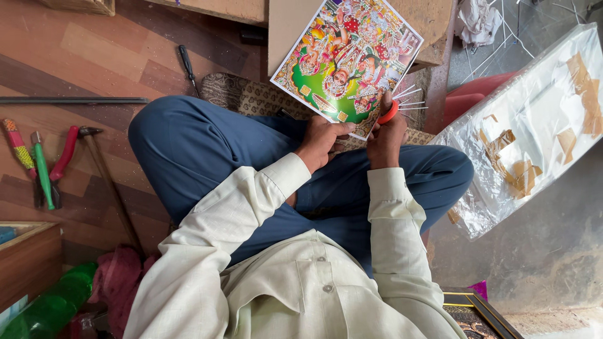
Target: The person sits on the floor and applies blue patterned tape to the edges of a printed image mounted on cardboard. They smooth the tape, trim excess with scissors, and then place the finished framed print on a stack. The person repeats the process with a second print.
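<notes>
Left hand [321, 142] fingers curled on colourful print [347, 58], right hand [385, 135] pinching it

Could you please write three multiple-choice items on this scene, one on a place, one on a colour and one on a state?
1. Where does the hammer lie?
A. on the wooden floor beside the pliers
B. on the person's lap
C. on the plastic-wrapped panel

2. What colour is the ring-shaped thing at the right hand?
A. blue
B. orange-red
C. white

3. How is the colourful print held?
A. rolled up in one hand
B. flat, gripped at its near edge by both hands
C. lying untouched on the floor

Answers: 1 A, its head rests next to the red-handled pliers. 2 B, it shows orange-red against the fingers. 3 B, the left hand and the right hand both grip its near edge.
</notes>
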`<control>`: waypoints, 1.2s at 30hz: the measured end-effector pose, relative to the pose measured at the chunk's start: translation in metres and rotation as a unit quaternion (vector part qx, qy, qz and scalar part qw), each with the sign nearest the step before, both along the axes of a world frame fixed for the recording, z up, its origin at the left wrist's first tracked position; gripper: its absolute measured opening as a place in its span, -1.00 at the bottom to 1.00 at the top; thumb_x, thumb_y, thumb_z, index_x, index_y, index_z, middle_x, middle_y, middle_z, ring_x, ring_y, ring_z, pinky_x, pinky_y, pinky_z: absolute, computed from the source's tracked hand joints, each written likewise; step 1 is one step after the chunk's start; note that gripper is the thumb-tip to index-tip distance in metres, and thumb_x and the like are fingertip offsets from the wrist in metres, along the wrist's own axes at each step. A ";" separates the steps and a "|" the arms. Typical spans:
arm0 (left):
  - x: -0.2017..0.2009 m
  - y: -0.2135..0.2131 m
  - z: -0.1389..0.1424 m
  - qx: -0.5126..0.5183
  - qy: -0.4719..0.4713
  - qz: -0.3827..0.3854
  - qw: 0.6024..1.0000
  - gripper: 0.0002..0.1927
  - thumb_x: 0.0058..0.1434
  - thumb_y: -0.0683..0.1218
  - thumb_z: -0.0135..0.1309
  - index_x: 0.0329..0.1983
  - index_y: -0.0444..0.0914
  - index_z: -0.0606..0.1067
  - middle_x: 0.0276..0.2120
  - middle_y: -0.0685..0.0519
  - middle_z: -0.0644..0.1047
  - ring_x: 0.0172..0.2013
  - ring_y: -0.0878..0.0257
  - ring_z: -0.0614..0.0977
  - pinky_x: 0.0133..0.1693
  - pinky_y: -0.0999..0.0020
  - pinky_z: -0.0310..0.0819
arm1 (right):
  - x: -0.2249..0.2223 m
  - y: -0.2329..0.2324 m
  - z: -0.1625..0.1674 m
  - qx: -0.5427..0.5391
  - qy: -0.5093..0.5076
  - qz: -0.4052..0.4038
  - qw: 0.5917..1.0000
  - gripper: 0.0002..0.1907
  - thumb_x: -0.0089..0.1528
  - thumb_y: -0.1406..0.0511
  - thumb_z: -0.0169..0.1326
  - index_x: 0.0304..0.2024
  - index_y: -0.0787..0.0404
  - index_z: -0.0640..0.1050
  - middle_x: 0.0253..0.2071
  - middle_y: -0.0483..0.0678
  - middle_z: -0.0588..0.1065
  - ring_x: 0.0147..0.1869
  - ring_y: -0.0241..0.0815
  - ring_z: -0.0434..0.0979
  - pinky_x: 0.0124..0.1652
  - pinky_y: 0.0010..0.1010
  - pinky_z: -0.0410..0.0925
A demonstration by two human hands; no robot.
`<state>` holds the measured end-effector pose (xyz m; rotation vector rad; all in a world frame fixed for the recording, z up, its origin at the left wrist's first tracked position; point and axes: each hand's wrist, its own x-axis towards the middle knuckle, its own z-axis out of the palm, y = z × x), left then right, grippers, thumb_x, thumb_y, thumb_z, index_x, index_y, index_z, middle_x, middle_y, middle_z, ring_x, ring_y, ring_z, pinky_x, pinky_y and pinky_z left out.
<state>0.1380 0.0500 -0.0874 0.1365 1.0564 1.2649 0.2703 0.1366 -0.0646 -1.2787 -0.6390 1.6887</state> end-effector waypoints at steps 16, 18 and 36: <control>-0.010 -0.009 0.003 0.008 0.021 -0.013 1.000 -0.74 0.13 -0.17 0.25 -0.10 -0.32 0.59 -0.34 0.02 0.65 -0.44 0.28 0.64 -0.49 0.38 0.47 | -0.004 0.014 0.017 -0.050 -0.060 -0.007 0.997 -0.64 0.19 -0.01 0.28 -0.30 0.06 0.50 -0.54 -0.26 0.46 -0.60 -0.42 0.37 -0.60 -0.57 0.14; -0.011 -0.010 0.002 -0.008 0.022 -0.019 1.000 -0.72 0.12 -0.17 0.24 -0.08 -0.29 0.58 -0.33 0.04 0.65 -0.42 0.30 0.65 -0.48 0.39 0.48 | -0.006 0.013 0.016 -0.048 -0.052 -0.018 0.997 -0.67 0.20 0.01 0.27 -0.27 0.07 0.52 -0.51 -0.25 0.49 -0.58 -0.42 0.40 -0.59 -0.57 0.15; -0.023 -0.003 -0.003 -0.023 0.024 0.202 0.979 -0.73 0.03 -0.27 0.11 -0.16 -0.33 0.48 -0.30 -0.05 0.60 -0.40 0.15 0.65 -0.46 0.23 0.55 | 0.010 0.006 -0.006 0.002 -0.112 -0.071 0.991 -0.70 0.25 0.10 0.26 -0.27 0.17 0.52 -0.50 -0.05 0.50 -0.54 -0.25 0.55 -0.65 -0.56 0.15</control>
